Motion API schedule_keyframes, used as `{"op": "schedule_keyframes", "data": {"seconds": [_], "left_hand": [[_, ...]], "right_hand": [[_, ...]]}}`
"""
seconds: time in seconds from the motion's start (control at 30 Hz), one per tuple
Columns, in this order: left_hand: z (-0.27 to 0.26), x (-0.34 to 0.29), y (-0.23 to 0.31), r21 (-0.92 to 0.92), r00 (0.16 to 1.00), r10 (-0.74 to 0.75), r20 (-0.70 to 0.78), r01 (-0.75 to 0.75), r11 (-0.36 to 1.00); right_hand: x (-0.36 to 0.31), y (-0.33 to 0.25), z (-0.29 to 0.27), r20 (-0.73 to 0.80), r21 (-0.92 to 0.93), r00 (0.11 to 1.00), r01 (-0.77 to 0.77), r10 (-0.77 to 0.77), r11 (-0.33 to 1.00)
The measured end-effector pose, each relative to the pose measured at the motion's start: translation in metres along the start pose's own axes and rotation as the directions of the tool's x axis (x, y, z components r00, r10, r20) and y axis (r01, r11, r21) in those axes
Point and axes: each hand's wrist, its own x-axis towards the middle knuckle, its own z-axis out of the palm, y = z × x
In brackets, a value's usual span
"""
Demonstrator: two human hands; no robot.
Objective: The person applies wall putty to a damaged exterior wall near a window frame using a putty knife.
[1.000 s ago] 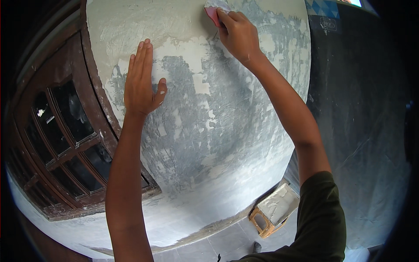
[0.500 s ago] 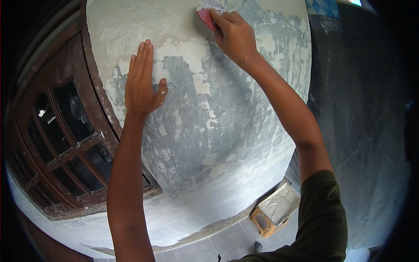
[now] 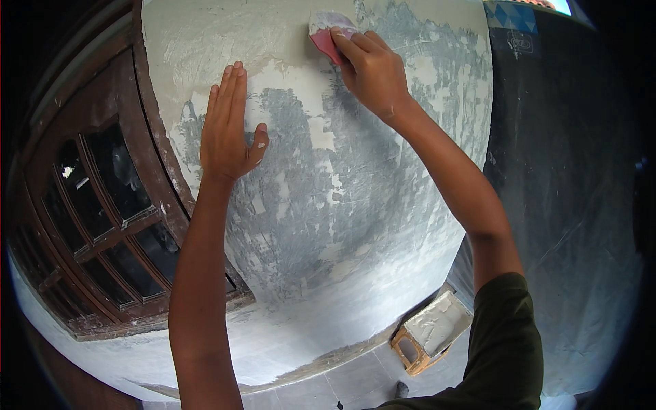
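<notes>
A putty scraper with a pinkish-red body (image 3: 322, 44) and a pale, putty-smeared blade is pinched in my right hand (image 3: 376, 74). It meets the upper part of a grey wall (image 3: 294, 239) that is patchily coated with off-white putty. Part of the scraper is covered by my fingers. To its left, my left hand (image 3: 227, 133) lies flat with palm toward the wall, fingers pointing up and thumb out. White putty marks its thumb, and it holds nothing.
On the left is a brown wooden window frame (image 3: 154, 222) with dark panes. A dark sheet (image 3: 560, 171) hangs on the right. Below right, a tray of putty (image 3: 441, 326) rests on a tan stool (image 3: 408, 350) on the grey tiled floor (image 3: 359, 376).
The whole view has shifted a little, so the wall and both hands appear slightly lower and farther right. My right hand still grips the scraper, and my left hand keeps its flat pose.
</notes>
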Motion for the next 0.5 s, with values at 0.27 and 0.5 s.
{"op": "schedule_keyframes", "data": {"seconds": [0.27,0.5], "left_hand": [[-0.004,-0.002,-0.002,0.000,1.000,-0.008,-0.004,0.008,1.000],[0.003,0.000,-0.001,0.008,1.000,-0.006,-0.005,0.006,1.000]], "right_hand": [[-0.055,-0.037,0.016,0.283,-0.109,0.959,0.040,-0.007,0.993],[0.008,-0.011,0.006,0.011,-0.033,0.997,-0.078,0.079,0.996]]}}
